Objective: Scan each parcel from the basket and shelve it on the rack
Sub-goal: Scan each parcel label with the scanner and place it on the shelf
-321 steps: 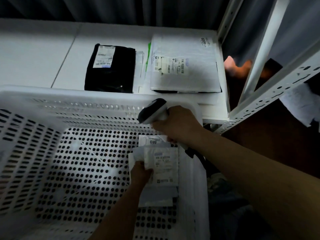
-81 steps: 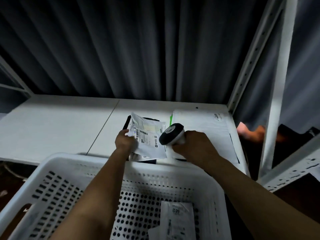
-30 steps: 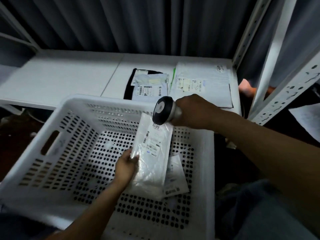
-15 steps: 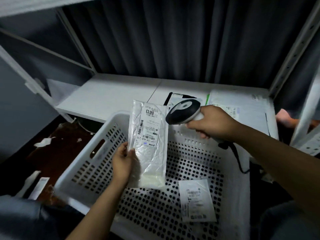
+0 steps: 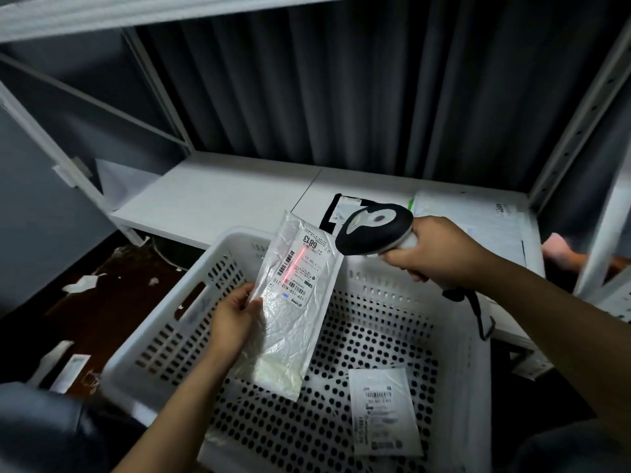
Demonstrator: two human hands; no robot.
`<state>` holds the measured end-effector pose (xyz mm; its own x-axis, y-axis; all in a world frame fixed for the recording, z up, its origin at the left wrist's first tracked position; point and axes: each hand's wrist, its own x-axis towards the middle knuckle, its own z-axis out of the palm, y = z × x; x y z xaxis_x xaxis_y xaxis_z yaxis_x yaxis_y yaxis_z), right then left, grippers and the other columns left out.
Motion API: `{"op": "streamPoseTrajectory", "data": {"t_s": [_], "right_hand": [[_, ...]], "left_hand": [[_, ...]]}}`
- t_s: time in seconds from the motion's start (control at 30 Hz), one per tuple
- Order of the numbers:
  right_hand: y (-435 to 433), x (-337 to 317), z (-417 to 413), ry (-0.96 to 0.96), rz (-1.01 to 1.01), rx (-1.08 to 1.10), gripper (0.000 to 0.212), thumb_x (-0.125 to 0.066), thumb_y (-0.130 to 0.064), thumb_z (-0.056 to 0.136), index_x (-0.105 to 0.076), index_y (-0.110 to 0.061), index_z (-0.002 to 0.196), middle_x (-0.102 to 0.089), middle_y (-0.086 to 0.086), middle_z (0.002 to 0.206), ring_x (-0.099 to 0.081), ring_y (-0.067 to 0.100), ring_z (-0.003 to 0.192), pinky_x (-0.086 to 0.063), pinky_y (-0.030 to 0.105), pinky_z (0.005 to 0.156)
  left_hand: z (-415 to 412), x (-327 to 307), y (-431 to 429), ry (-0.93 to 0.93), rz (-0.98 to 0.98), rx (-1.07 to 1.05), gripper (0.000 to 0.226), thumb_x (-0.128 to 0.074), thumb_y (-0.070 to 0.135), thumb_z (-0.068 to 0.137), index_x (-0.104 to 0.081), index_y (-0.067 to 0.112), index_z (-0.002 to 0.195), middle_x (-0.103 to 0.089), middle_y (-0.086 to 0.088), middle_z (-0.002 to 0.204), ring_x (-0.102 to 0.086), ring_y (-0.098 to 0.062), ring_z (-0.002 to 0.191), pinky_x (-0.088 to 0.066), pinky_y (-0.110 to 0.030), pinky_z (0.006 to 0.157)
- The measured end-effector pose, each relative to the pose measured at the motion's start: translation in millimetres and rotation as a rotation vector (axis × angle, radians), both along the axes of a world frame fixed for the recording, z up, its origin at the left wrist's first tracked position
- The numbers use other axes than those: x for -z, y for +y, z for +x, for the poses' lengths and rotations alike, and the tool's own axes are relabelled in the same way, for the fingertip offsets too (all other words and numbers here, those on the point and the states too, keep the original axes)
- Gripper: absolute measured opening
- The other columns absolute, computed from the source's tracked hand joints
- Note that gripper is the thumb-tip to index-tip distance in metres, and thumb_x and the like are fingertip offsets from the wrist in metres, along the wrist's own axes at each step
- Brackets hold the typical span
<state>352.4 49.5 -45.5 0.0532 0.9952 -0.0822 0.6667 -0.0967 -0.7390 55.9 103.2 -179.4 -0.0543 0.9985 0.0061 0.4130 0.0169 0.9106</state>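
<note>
Left grip [image 5: 235,319] pinches the lower left edge of a white plastic parcel [image 5: 293,312] between curled fingers and thumb, holding it above the basket [image 5: 476,387] with its label (marked 6813) turned to the scanner [image 5: 374,228]. The right grip [image 5: 433,254] is wrapped fully round the scanner's handle. A red scan line [image 5: 295,264] falls across the label's barcodes.

Behind the basket runs a white rack shelf [image 5: 218,199] against a dark pleated curtain [image 5: 341,80], with a perforated upright [image 5: 580,114] at right and another shelf overhead. Paper scraps [image 5: 80,283] litter the dark floor [image 5: 102,319] at left.

On the shelf lie a black parcel [image 5: 333,213] and a large white mailer [image 5: 478,220], both partly hidden by the scanner and the right hand. One small labelled parcel [image 5: 384,411] lies flat on the basket's perforated bottom, toward its right side. The scanner's black cable [image 5: 479,315] hangs below the right wrist.

Against the frame half a second earlier, the held parcel leans further right, the scanner's head sits closer to its top corner, and the red line is newly lit.
</note>
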Motion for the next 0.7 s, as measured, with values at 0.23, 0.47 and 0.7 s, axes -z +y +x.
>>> {"op": "streamPoseTrajectory", "data": {"t_s": [0.23,0.47,0.7], "right_hand": [[2.3,1.1,1.8,0.048,-0.015,-0.005,0.017,-0.073,-0.020,0.085,-0.059,-0.019,0.076,-0.057,-0.006,0.044,-0.051,0.005,0.036,-0.041,0.017,0.040],[7.7,4.1,1.0,0.058,-0.029,-0.016,0.012,-0.073,-0.020,0.086,-0.063,-0.012,0.088,-0.057,-0.006,0.044,-0.051,0.004,0.036,-0.042,0.017,0.040],[11.9,10.6,3.4,0.079,-0.032,0.017,0.012,-0.073,-0.019,0.084,-0.062,-0.015,0.085,-0.062,0.000,0.055,-0.053,0.009,0.040,-0.047,0.021,0.043]], "left_hand": [[5.4,-0.2,-1.0,0.002,-0.011,0.031,0.033,-0.056,-0.004,0.091,-0.065,0.023,0.108,-0.067,0.013,0.094,-0.061,-0.001,0.082,-0.048,-0.018,0.077],[10.6,-2.4,-3.5,0.002,-0.031,0.034,0.035,-0.056,-0.003,0.091,-0.064,0.023,0.114,-0.066,0.018,0.093,-0.061,-0.001,0.085,-0.048,-0.023,0.083],[19.4,-5.3,-5.4,-0.058,-0.056,0.003,0.032,-0.054,-0.002,0.093,-0.063,0.023,0.111,-0.067,0.007,0.091,-0.061,-0.004,0.078,-0.046,-0.009,0.062]]}}
